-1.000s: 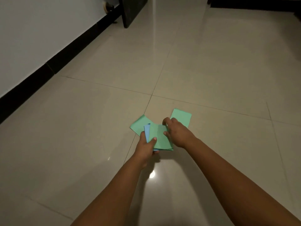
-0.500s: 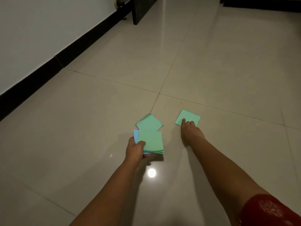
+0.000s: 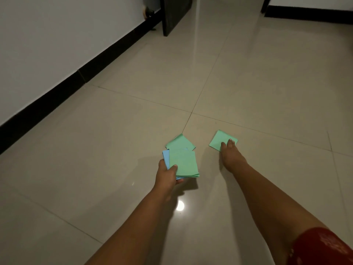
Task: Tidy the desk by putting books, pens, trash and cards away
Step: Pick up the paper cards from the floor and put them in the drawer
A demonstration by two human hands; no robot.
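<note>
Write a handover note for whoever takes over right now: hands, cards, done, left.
Left hand: its grip holds a stack of square green and blue paper cards, thumb on top.
Right hand: fingertips press a loose square green paper card flat on the glossy beige floor tiles; not lifted yet.
Another green paper card lies on the floor, partly behind the stack.
Done: most cards are gathered in the left hand.
Left: pick up both floor cards, add them to the stack, put the stack away. No desk or storage is in view.
</note>
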